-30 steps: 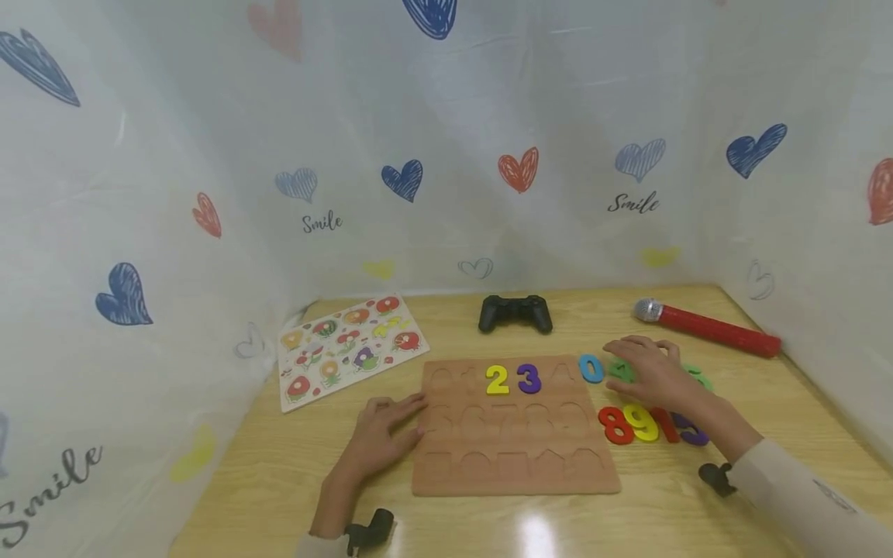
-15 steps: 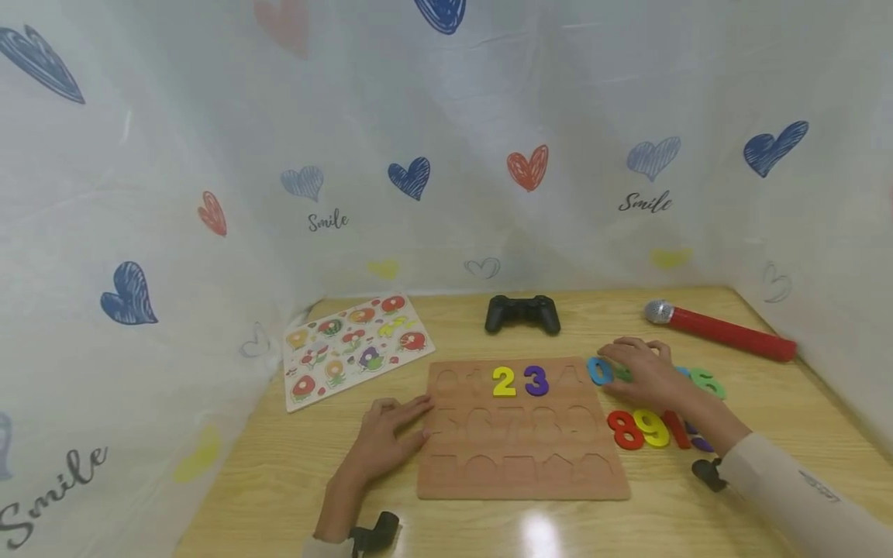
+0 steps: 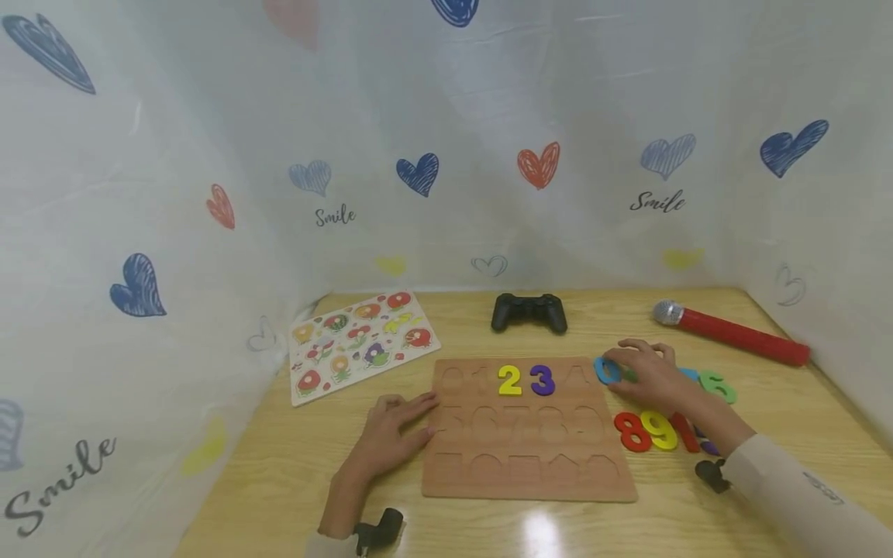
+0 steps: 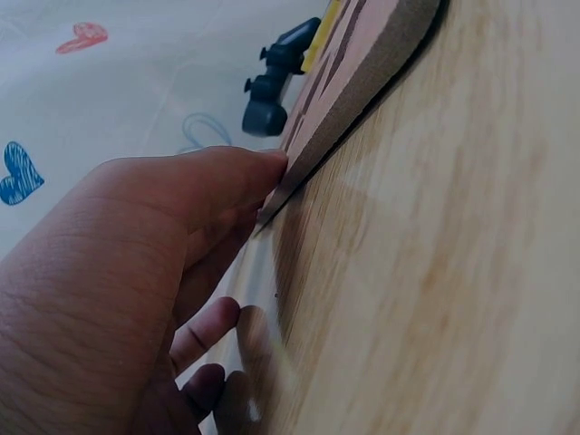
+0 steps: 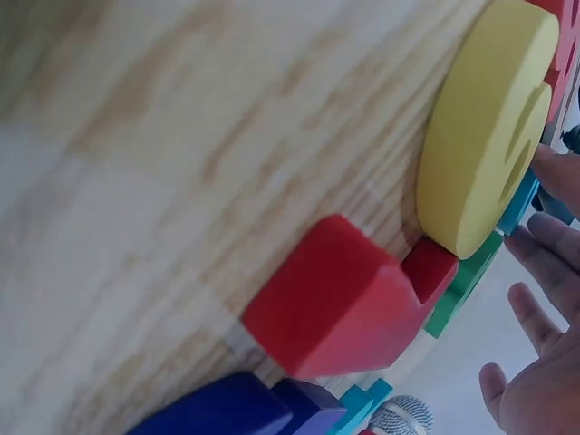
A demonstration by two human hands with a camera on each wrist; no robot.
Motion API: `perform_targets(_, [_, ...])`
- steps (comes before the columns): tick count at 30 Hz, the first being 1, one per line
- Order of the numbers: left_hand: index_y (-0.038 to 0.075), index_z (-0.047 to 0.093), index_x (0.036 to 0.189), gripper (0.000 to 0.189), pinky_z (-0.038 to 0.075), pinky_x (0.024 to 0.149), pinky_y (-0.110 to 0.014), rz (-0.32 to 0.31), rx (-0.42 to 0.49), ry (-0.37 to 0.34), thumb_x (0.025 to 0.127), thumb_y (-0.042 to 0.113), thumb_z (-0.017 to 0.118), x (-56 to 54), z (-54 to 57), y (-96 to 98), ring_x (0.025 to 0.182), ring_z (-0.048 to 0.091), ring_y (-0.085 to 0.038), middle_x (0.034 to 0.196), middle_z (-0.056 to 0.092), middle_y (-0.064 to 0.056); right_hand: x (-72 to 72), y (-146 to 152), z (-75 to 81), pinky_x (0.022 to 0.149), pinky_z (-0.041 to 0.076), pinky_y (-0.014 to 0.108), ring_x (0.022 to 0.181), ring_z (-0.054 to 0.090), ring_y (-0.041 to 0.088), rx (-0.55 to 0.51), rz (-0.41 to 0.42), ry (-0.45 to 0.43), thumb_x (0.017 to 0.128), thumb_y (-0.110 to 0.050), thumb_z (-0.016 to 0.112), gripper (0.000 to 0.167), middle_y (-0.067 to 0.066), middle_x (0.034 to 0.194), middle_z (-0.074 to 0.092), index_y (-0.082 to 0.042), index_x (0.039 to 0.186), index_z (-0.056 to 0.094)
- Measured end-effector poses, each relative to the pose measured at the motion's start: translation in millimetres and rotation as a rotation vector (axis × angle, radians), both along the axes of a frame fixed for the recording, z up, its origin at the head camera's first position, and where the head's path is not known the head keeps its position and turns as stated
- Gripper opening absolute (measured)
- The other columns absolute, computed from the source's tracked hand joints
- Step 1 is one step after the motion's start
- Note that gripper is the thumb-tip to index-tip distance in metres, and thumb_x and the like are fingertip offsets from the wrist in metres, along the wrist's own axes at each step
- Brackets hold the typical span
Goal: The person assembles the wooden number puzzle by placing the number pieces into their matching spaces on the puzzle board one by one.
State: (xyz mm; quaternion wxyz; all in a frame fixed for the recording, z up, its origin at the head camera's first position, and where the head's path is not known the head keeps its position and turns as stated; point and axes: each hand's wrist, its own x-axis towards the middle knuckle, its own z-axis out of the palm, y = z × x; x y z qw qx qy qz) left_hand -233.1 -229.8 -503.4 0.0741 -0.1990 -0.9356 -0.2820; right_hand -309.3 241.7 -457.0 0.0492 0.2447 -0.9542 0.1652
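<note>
The brown number board (image 3: pixel 526 443) has a yellow 2 (image 3: pixel 510 381) and a purple 3 (image 3: pixel 543 381) in its top row. My left hand (image 3: pixel 392 434) rests at its left edge, index finger and thumb extended against the side. Just off the board's upper right corner, my right hand (image 3: pixel 652 377) pinches a blue 0 (image 3: pixel 600 370) between thumb and fingers. A green number piece (image 3: pixel 630 374) is mostly hidden under that hand. Beneath the wrist lie a red 8 (image 3: pixel 632 432), a yellow 9 (image 5: pixel 462 136), a red 1 (image 5: pixel 335 299) and a partly covered purple piece (image 5: pixel 217 408).
A green 6 (image 3: pixel 713 381) and a light blue piece (image 3: pixel 689 373) lie right of the right hand. Further back are a red microphone (image 3: pixel 743 333) and a black game controller (image 3: pixel 529 311). The fruit puzzle board (image 3: pixel 363 345) lies at back left, near the heart-print curtain (image 3: pixel 446 225).
My right hand has moved left from over the green piece to the blue 0 and now pinches it. The left hand stays at the board's edge. The view has shifted slightly.
</note>
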Motion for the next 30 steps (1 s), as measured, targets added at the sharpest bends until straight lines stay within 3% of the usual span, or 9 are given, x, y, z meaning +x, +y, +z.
perform_targets(17, [0.027,0.063,0.138,0.047,0.032,0.095,-0.053,-0.001,0.004,-0.014,0.093,0.040,0.068,3.5,4.5,0.7,0.116,0.041,-0.022,0.147,0.051,0.015,6.7,3,12.3,0.094,0.017,0.073,0.128,0.037,0.047,-0.002,-0.031,0.042,0.080,-0.025,0.086,0.045,0.022,0.125,0.064,-0.008,0.119,0.071])
perform_targets(30, [0.026,0.064,0.137,0.047,0.033,0.093,-0.052,0.000,0.012,-0.004,0.093,0.041,0.068,2.9,1.2,0.2,0.115,0.041,-0.022,0.147,0.052,0.014,19.1,-9,24.9,0.093,0.018,0.074,0.127,0.039,0.046,-0.022,0.028,0.099,0.080,-0.023,0.085,0.039,0.012,0.116,0.070,-0.010,0.115,0.072])
